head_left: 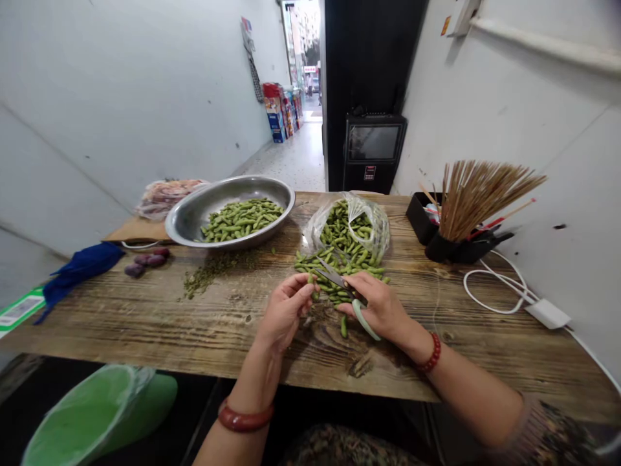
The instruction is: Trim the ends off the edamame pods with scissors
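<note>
My left hand (287, 304) pinches a green edamame pod (311, 279) between thumb and fingers, above the wooden table. In my right hand (381, 303) is a pair of scissors (359, 317) with pale green handles; its blades are parted and point up and left, close to the held pod. Beyond both hands, a heap of edamame pods (359, 262) spills from a clear plastic bag (381, 226). One loose pod (344, 326) lies just below my right hand. At the left, a wide steel basin (182, 223) holds many more pods.
Small green trimmings (201, 278) lie in front of the basin, with several purple, plum-like fruits (148, 259) and a blue cloth (80, 265) farther left. A black holder with wooden skewers (470, 200) and a white cable (499, 310) sit right. A green lined bin (97, 414) stands below the table edge.
</note>
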Action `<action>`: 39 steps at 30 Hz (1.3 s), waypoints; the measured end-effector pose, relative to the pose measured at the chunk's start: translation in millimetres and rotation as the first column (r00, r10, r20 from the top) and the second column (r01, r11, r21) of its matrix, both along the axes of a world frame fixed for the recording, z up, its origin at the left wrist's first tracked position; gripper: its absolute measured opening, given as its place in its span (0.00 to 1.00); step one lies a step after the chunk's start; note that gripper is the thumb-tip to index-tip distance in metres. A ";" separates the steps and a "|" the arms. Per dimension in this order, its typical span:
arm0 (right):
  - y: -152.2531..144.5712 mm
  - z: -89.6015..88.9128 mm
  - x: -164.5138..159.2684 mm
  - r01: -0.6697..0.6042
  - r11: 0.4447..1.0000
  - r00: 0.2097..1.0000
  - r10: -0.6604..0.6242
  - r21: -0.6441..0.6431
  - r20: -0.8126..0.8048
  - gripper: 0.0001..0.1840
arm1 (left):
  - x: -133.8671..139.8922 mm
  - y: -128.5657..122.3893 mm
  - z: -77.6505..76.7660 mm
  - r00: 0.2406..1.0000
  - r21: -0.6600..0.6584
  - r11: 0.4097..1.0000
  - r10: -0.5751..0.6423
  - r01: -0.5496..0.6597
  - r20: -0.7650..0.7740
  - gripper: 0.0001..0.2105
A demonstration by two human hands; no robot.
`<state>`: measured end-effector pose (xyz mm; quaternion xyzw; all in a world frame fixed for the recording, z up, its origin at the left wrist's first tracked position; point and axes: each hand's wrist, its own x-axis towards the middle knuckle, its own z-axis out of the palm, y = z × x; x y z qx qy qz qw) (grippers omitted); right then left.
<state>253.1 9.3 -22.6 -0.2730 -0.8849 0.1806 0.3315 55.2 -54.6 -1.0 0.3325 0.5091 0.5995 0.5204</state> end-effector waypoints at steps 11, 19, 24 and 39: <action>-3.1 7.0 -0.8 -0.095 0.995 0.991 0.096 -0.016 0.089 0.30 | 8.9 -6.2 -17.9 0.968 0.057 0.997 -0.035 0.051 -0.250 0.07; -5.1 11.2 -0.4 -0.151 0.986 0.985 0.155 -0.066 0.069 0.29 | 10.8 -5.9 -14.4 0.956 0.123 0.988 -0.051 0.090 -0.288 0.06; -5.1 12.2 0.3 -0.155 0.985 0.983 0.160 -0.071 0.086 0.27 | 9.3 -7.4 -14.8 0.951 0.133 0.987 -0.050 0.095 -0.307 0.06; -2.0 3.2 0.4 -0.068 0.993 0.998 0.066 -0.095 -0.015 0.28 | 7.0 -7.5 -14.9 0.977 0.086 0.996 0.006 -0.025 0.213 0.09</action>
